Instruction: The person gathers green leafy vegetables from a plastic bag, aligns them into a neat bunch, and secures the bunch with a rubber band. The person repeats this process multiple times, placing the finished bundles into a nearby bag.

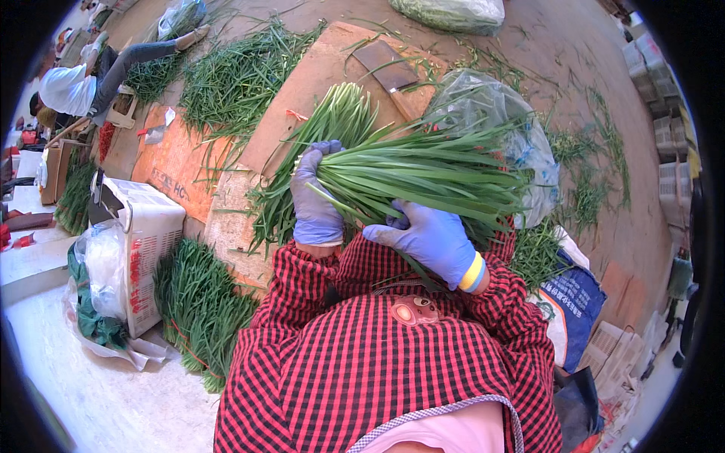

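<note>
My left hand (318,195), in a bluish-purple glove, is closed around the cut end of a bunch of long green garlic chives (419,170). The leaves fan out to the right over my lap. My right hand (433,238), gloved too with a yellow band at the wrist, is just below the leaves; its thumb and fingers are apart, and some fingertips are hidden. Behind the bunch, a second pile of chives (345,113) lies on a brown board (277,127), pale stem ends upward. A broad-bladed cleaver (388,65) rests farther back on that board.
Loose greens (243,73) are heaped at the back left. A clear plastic bag (532,153) is to the right, above a blue and white sack (583,311). At left stand a white plastic crate (153,226) and tied chives (198,300). Another person (71,88) sits at far left.
</note>
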Demonstrator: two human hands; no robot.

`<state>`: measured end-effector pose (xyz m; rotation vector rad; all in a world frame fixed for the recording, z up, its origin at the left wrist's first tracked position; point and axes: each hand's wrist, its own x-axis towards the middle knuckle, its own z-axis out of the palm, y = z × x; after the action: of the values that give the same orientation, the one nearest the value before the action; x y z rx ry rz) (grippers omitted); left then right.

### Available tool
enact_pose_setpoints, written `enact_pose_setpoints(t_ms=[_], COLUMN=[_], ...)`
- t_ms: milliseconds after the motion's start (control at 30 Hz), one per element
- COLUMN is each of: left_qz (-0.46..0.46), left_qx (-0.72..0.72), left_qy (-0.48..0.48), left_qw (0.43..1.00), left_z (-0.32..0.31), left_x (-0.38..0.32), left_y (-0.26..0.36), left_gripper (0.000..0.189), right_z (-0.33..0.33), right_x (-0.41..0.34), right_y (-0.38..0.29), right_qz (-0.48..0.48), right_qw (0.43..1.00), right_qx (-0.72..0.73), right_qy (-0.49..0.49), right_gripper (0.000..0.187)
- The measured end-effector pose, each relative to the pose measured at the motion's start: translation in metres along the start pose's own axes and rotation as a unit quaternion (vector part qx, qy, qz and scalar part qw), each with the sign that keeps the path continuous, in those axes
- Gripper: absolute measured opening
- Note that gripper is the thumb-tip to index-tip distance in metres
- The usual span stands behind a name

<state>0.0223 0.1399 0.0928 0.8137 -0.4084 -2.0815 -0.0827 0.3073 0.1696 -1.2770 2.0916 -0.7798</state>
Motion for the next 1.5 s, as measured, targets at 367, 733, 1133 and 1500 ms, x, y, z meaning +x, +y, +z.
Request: enact_pose_setpoints(t_ms=[367,733,1133,1500], left_qz=[0.054,0.095,0.138,0.113], left_qx=[0.023,0.065,0.12,0.106], left_qy=[-0.021,-0.037,-0.089,-0.127], left_qw=[0.998,0.993,0.979,0.98], left_z=[0.026,0.03,0.046,0.056], left_x=[-0.017,-0.017,-0.039,-0.046], left_y=[-0.004,-0.005,0.001,0.004], left_gripper=[0.011,0.01,0.012,0.013], right_z=[-0.002,-0.017,0.003,-0.02], right_x=[0.001,-0.028,-0.001,0.005], right_y=[-0.017,-0.057,-0.044,-0.058], right_qz=[-0.094,-0.14,-0.17,-0.194], right_qw=[0.99,0.953,0.96,0.96], right_qx=[-0.092,-0.194,-0.176,-0.052], right_qy=[0.054,-0.185,0.135,0.196], right_gripper=[0.03,0.033,0.039,0.02])
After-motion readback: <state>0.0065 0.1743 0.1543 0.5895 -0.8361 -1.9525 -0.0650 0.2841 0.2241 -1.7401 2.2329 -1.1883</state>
